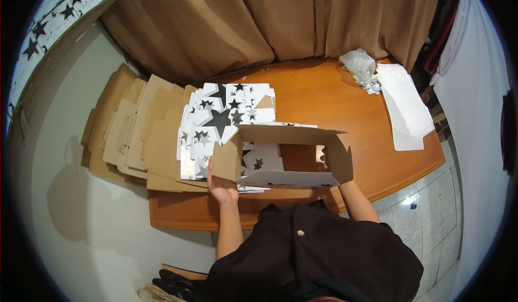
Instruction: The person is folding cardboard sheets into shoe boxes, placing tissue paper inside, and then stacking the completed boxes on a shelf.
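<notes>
I hold a partly folded cardboard box (294,134) above the table, its brown inside facing up and its walls raised around an opening. Through that opening I can see the table and printed cardboard below. My left hand (222,190) supports the box's left end, with fingers stretched up along the outside. At the right end, my right hand (322,167) grips the box; most of it is hidden by the wall, with fingertips showing inside. Under and left of the box lies a stack of flat white cardboard sheets (220,121) printed with black and grey stars.
Brown cardboard blanks (162,140) fan out along the wooden table's (307,97) left side. A crumpled clear plastic bag (358,63) and a white sheet (406,110) lie at the far right. Brown curtains (280,16) hang behind. Star-printed cardboard (65,16) stands at the upper left.
</notes>
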The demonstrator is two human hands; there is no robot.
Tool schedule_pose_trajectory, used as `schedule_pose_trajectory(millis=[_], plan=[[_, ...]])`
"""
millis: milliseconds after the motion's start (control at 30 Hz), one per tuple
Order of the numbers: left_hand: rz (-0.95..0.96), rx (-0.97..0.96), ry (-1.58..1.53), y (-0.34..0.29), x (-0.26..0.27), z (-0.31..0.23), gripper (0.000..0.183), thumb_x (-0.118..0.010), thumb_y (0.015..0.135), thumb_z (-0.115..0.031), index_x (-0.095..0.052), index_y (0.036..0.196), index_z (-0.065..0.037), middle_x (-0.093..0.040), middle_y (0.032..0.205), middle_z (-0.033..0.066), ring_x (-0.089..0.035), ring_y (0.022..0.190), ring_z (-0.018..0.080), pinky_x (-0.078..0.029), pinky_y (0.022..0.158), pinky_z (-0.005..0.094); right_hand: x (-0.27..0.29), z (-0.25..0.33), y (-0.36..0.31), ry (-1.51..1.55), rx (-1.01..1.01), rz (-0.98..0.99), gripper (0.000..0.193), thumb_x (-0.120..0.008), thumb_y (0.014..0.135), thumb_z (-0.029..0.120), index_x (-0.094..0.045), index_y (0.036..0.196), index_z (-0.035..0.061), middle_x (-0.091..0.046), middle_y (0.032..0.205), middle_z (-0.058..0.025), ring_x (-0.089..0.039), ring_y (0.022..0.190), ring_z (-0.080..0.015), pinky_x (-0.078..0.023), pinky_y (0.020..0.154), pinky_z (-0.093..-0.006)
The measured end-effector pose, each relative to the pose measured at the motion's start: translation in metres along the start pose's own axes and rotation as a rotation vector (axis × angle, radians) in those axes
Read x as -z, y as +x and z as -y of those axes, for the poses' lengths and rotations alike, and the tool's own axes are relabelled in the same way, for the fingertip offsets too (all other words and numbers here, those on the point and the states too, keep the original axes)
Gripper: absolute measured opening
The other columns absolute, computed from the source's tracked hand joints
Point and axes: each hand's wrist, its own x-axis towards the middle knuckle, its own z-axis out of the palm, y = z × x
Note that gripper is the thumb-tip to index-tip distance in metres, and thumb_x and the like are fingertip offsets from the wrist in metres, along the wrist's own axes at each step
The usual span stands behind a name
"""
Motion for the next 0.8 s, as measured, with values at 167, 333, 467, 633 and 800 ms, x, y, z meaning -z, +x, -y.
schedule_pose_trajectory(millis=[167,333,467,633,800], plan=[[-0.081,0.152,0.394,0.014,-0.024,-0.001,0.040,-0.041,0.092,-0.027,-0.048,0.124,-0.005,-0.052,0.124,0.0121,-0.050,0.114,0.0275,-0.039,0.094,0.0392,0.001,-0.012,0.012,-0.184,-0.146,-0.254,0.029,-0.049,0.089,0.043,-0.054,0.079,0.0163,-0.053,0.054,-0.0014,-0.047,0.038,-0.0144,-0.039,0.035,-0.0287],[-0.037,0.284,0.870,-0.003,-0.046,-0.018,0.041,-0.045,0.090,-0.026,-0.047,0.124,-0.004,-0.052,0.124,0.0139,-0.051,0.112,0.0289,-0.041,0.093,0.0386,0.010,-0.013,0.013,-0.291,-0.027,-0.209,0.030,-0.046,0.091,0.040,-0.060,0.090,0.0133,-0.059,0.063,-0.0023,-0.054,0.042,-0.0164,-0.047,0.038,-0.0299],[0.017,0.381,1.257,-0.002,-0.090,-0.005,0.042,-0.048,0.089,-0.026,-0.046,0.124,-0.003,-0.051,0.123,0.0153,-0.051,0.111,0.0300,-0.042,0.092,0.0381,0.064,-0.021,0.042,-1.000,0.533,-0.029,0.021,-0.049,0.091,0.024,-0.059,0.099,0.0062,-0.062,0.095,-0.0061,-0.059,0.084,-0.0150,-0.050,0.069,-0.0259],[0.092,0.503,1.750,-0.129,-0.044,-0.056,0.044,-0.051,0.087,-0.025,-0.045,0.124,-0.002,-0.051,0.122,0.0171,-0.052,0.110,0.0314,-0.043,0.091,0.0374,0.102,-0.011,-0.015,-0.983,0.618,-0.053,0.021,-0.049,0.091,0.023,-0.058,0.098,0.0058,-0.061,0.095,-0.0060,-0.058,0.084,-0.0147,-0.049,0.070,-0.0261],[0.262,0.585,2.060,-0.101,-0.054,-0.034,0.045,-0.059,0.080,-0.022,-0.049,0.119,-0.001,-0.055,0.112,0.0206,-0.053,0.106,0.0336,-0.045,0.088,0.0359,0.071,0.021,0.013,-0.952,0.734,-0.079,0.020,-0.050,0.091,0.022,-0.058,0.098,0.0054,-0.061,0.095,-0.0059,-0.058,0.083,-0.0145,-0.049,0.070,-0.0264]])
